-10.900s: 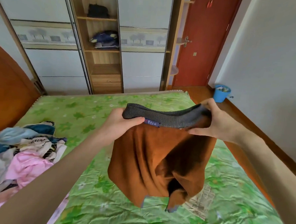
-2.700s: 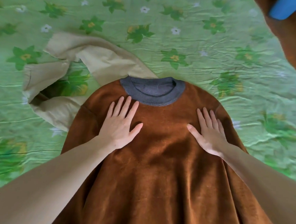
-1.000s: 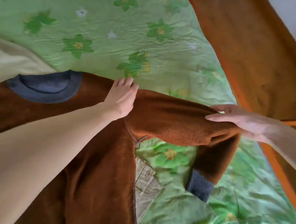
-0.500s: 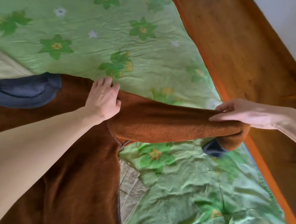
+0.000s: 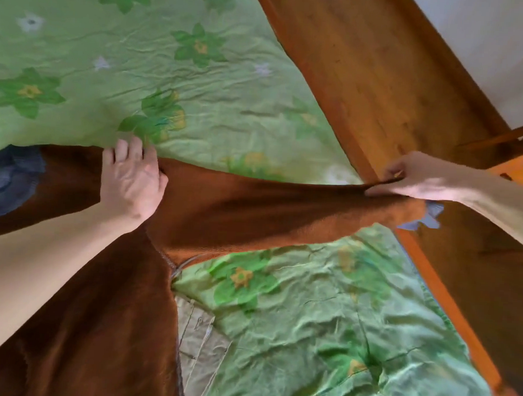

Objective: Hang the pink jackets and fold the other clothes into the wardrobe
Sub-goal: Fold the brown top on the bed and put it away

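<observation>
Brown plush sweater (image 5: 96, 325) lies on green floral bedsheet (image 5: 323, 322); left hand (image 5: 132, 182) grips its shoulder at 9 o'clock, right hand (image 5: 418, 178) pinches sleeve end at 3 o'clock.

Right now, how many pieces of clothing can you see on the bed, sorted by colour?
Brown: 1, the brown sweater, its sleeve stretched between the left hand and right hand.
Beige: 1, a beige garment showing from under the sweater.
Total: 2, lying on the green floral bedspread.
</observation>
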